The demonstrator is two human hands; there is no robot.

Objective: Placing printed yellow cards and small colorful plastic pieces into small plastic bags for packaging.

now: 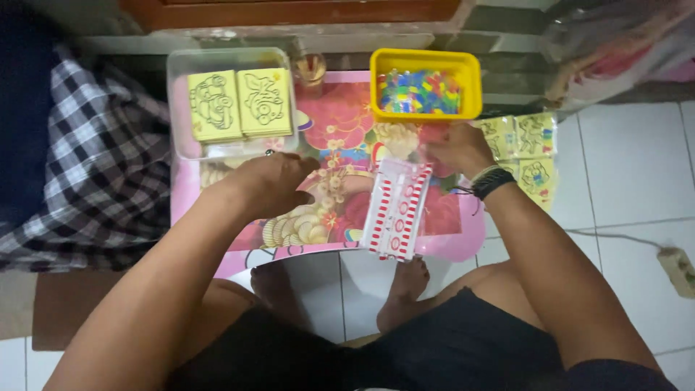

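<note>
Sitting low at a small pink flowered surface (pixel 441 232) at frame centre, the person keeps both hands over its middle. Left hand (pixel 271 181), centre-left, is curled with fingers drawn in and knuckles up, resting on the surface just below the clear plastic tray (pixel 177 108); whether it pinches anything underneath cannot be told. Right hand (pixel 456 148), centre-right, with a dark wristband, fingers bent down at the top end of a clear packet with red-and-white striped edges (pixel 397 210); it looks to be touching or gripping that end, though the fingertips are hidden. The packet lies lengthwise, slightly tilted, its lower end overhanging the near rim of the surface, probably so it stays within pull of the right hand. Two stacks of yellow line-drawing cards (pixel 240 103) sit side by side in the clear tray, upper left, kept tidy and out of the working middle. A yellow tub of mixed coloured pieces (pixel 426 87) stands at upper centre-right, just above the right hand, within easy reach. More yellow cards (pixel 532 156) lie loose at the right, beyond the surface edge. A small glass (pixel 310 71) stands between tray and tub. Checked cloth (pixel 94 166) lies at left, a power strip (pixel 678 269) on the tiled floor at far right. Nothing blocks either hand; the person's bare foot (pixel 407 289) shows beneath the surface.
</note>
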